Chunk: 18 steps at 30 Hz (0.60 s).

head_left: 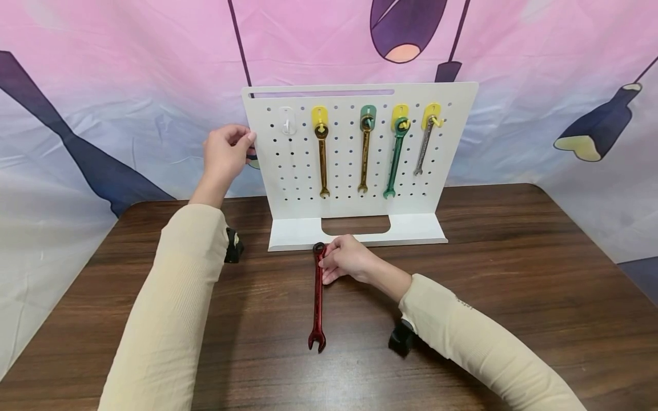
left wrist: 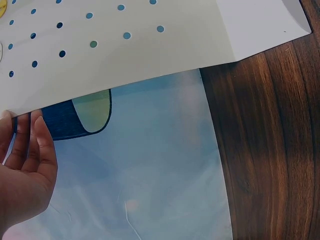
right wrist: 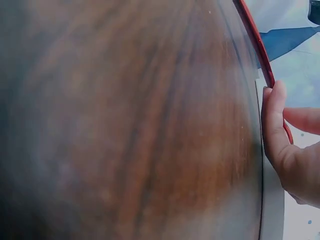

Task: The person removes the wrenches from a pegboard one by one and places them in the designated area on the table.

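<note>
Both hands grip — left [head_left: 224, 153] the pegboard [head_left: 360, 154] edge, right [head_left: 345, 258] the red wrench [head_left: 317, 297] — visible whole only overhead.

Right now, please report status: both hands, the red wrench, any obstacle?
Left hand grips pegboard edge. Right hand pinches red wrench, flat on table. White hook free, nothing in the way.

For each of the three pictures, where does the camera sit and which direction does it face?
Head: above, facing forward and down at pegboard, red wrench, both sleeved arms.
Left wrist: beside left hand, facing the pegboard's edge; fingers show.
Right wrist: low over the table, facing along the wrench; right hand shows.
Shared: head and right wrist both show the wrench.
</note>
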Each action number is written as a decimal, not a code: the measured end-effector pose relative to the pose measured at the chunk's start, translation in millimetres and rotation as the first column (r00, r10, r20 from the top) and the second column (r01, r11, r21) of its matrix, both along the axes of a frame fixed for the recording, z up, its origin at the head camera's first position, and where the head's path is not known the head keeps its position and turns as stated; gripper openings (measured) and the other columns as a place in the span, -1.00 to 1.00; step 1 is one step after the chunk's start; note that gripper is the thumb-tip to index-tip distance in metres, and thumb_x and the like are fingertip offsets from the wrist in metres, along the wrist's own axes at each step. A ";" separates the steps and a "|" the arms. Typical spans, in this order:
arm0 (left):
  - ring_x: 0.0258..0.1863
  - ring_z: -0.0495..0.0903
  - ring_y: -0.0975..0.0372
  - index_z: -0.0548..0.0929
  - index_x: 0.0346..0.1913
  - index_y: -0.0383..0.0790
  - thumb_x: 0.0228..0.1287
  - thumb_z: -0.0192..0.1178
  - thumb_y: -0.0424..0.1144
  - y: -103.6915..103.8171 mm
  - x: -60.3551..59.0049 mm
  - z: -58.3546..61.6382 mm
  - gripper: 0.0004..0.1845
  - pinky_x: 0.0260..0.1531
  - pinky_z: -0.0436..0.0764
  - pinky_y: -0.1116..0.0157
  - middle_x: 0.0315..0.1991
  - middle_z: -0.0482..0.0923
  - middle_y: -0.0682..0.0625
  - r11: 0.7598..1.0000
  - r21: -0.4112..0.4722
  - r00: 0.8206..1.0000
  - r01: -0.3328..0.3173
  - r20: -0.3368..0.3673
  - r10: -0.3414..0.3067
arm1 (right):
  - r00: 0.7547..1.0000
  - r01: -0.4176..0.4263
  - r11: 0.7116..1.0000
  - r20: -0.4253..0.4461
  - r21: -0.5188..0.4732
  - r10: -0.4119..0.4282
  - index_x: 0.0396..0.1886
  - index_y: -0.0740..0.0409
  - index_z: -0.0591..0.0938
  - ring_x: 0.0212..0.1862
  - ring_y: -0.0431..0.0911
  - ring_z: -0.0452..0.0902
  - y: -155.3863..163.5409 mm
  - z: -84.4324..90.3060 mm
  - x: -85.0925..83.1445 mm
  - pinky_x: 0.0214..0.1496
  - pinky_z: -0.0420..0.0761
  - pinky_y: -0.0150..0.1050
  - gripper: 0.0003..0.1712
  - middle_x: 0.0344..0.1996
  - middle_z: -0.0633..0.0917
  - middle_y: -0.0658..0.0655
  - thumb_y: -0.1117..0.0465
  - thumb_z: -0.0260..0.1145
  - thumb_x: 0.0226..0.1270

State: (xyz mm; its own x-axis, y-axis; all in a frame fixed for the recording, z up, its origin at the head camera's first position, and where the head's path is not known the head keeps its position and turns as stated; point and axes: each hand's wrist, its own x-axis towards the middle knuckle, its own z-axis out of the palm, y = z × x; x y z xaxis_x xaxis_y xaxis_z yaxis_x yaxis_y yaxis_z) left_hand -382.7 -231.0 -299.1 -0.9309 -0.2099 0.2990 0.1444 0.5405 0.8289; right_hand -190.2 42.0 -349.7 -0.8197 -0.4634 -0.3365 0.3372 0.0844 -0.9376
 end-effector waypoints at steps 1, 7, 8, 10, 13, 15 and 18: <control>-0.28 0.59 0.18 0.64 -0.16 0.01 0.07 0.08 0.24 -1.6 -4.0 -2.3 -0.56 -0.59 0.60 0.16 -0.21 0.59 0.01 1.000 0.005 1.000 -0.001 0.000 0.001 | 1.000 -0.002 1.000 0.001 0.000 0.002 -0.42 0.41 0.35 -0.68 -0.08 0.52 0.3 -0.8 0.0 -0.50 0.66 -0.23 -0.87 -0.63 0.48 0.23 0.63 0.07 0.15; -0.32 0.59 0.21 0.65 -0.15 -0.07 0.14 0.13 0.12 14.8 30.5 23.3 -0.63 -0.57 0.61 0.16 -0.23 0.59 -0.01 0.999 0.037 1.000 0.013 0.027 -0.014 | 1.000 -0.003 1.000 0.008 0.005 0.003 -0.43 0.41 0.36 -0.68 -0.07 0.53 1.1 -2.9 -0.8 -0.48 0.67 -0.20 -0.88 -0.63 0.50 0.24 0.63 0.07 0.16; -0.32 0.59 0.20 0.64 -0.14 -0.10 0.17 0.12 0.10 18.2 37.4 27.9 -0.63 -0.49 0.63 0.19 -0.22 0.59 -0.02 1.000 0.026 1.000 0.014 0.026 -0.015 | 1.000 -0.001 1.000 0.013 0.006 0.001 -0.43 0.41 0.36 -0.67 -0.07 0.53 1.1 -2.7 -0.9 -0.47 0.67 -0.20 -0.88 -0.63 0.50 0.24 0.63 0.07 0.17; -0.34 0.59 0.21 0.64 -0.16 -0.11 0.17 0.13 0.08 21.1 44.2 31.9 -0.64 -0.48 0.63 0.21 -0.25 0.59 -0.03 0.999 0.037 1.000 0.016 0.019 -0.017 | 1.000 0.002 1.000 0.020 0.006 -0.002 -0.43 0.41 0.37 -0.67 -0.06 0.54 1.2 -3.1 -1.0 -0.46 0.67 -0.19 -0.88 -0.64 0.51 0.25 0.63 0.07 0.16; -0.33 0.59 0.21 0.64 -0.14 -0.10 0.17 0.14 0.08 18.1 39.1 29.3 -0.64 -0.47 0.63 0.14 -0.23 0.59 -0.02 0.999 0.040 0.999 0.017 0.037 -0.019 | 0.999 0.002 1.000 0.033 0.003 -0.002 -0.43 0.42 0.37 -0.67 -0.05 0.55 1.8 -3.2 -1.2 -0.44 0.67 -0.17 -0.88 -0.64 0.51 0.26 0.63 0.07 0.16; -0.33 0.59 0.22 0.65 -0.14 -0.05 0.15 0.14 0.09 13.7 30.2 23.4 -0.65 -0.58 0.59 0.06 -0.23 0.60 0.01 0.998 0.054 0.999 0.010 0.046 -0.012 | 0.999 0.001 1.000 0.041 0.001 -0.001 -0.42 0.43 0.37 -0.65 -0.04 0.55 2.8 -3.0 -1.1 -0.41 0.67 -0.16 -0.89 -0.63 0.51 0.27 0.63 0.08 0.16; -0.32 0.59 0.21 0.64 -0.13 -0.08 0.16 0.15 0.07 12.3 27.5 22.4 -0.65 -0.55 0.60 0.10 -0.22 0.60 -0.01 0.999 0.047 0.999 0.019 0.049 -0.021 | 0.999 -0.003 1.000 0.050 0.000 0.003 -0.42 0.45 0.39 -0.62 -0.03 0.57 4.9 -2.1 -0.9 -0.36 0.67 -0.16 -0.91 -0.61 0.51 0.28 0.63 0.08 0.17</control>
State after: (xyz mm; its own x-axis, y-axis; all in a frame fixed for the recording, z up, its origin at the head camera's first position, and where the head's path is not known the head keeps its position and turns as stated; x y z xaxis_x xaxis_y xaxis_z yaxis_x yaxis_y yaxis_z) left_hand -355.2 -218.7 -276.7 -0.9485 -0.2040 0.2424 0.1125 0.4983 0.8597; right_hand -191.0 46.9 -351.7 -0.8007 -0.4654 -0.3772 0.3833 0.0858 -0.9196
